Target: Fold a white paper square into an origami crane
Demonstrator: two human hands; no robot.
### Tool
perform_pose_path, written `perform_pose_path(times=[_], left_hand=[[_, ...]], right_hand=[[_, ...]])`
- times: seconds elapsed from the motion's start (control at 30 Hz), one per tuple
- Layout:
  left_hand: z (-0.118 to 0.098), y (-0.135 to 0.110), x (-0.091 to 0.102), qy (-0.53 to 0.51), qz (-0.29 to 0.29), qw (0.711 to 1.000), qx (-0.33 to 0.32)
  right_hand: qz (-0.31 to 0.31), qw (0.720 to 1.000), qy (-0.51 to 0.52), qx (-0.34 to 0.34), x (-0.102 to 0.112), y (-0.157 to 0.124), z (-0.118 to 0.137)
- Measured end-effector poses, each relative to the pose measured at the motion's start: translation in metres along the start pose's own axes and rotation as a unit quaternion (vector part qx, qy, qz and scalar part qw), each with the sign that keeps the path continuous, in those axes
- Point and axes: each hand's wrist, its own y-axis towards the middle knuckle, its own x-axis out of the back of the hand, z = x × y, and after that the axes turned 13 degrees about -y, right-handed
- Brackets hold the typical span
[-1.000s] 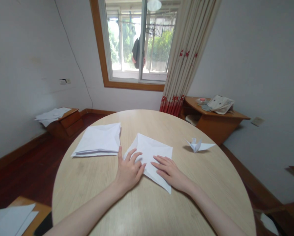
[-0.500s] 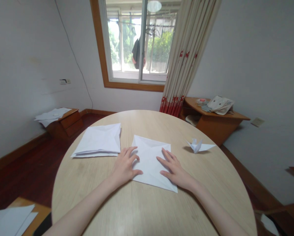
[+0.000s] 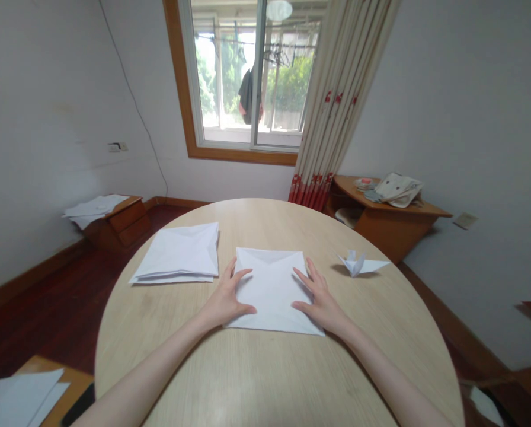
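A square sheet of white paper (image 3: 269,290), creased near its far edge, lies flat on the round wooden table (image 3: 252,379) in front of me. At its left edge is my left hand (image 3: 232,296), fingers apart, thumb over the paper. My right hand (image 3: 316,296) rests at the opposite edge, its fingers spread too. Neither hand grips anything. To the left lies a stack of white paper (image 3: 181,252). A folded white paper crane (image 3: 357,264) stands on the table to the right of my right hand.
Behind the table are a window (image 3: 248,77) and a long curtain (image 3: 332,101). A wooden corner desk (image 3: 381,225) at the right holds a cloth bag (image 3: 399,190). Papers lie on a low cabinet (image 3: 130,219) at the left and on a wooden surface (image 3: 34,367) at the lower left.
The square paper has turned slightly, so its near edge is now more level. My left hand has shifted a little to the left, and both hands have moved to the paper's side edges.
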Motion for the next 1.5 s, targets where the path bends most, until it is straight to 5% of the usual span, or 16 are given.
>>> perform_pose_path(times=[0.27, 0.5, 0.67, 1.03, 1.27, 1.5], left_hand=[[0.001, 0.007, 0.003, -0.219, -0.056, 0.974, 0.027], [0.004, 0.012, 0.000, -0.354, -0.089, 0.922, 0.131], [0.000, 0.012, 0.001, -0.396, -0.045, 0.902, 0.164], [-0.005, 0.013, 0.004, -0.349, -0.068, 0.930, 0.090], [-0.013, 0.010, 0.011, -0.386, -0.081, 0.913, 0.103], [-0.036, 0.007, 0.017, -0.477, -0.076, 0.874, 0.044]], right_hand=[[-0.103, 0.988, 0.095, -0.064, -0.005, 0.005, -0.009], [-0.083, 0.960, 0.236, -0.124, -0.013, 0.008, -0.013], [-0.077, 0.958, 0.258, -0.104, -0.013, 0.009, -0.012], [-0.100, 0.956, 0.256, -0.104, -0.003, 0.008, -0.002], [-0.114, 0.931, 0.334, -0.093, 0.013, 0.006, 0.006], [-0.174, 0.907, 0.379, -0.061, 0.032, 0.003, 0.022]])
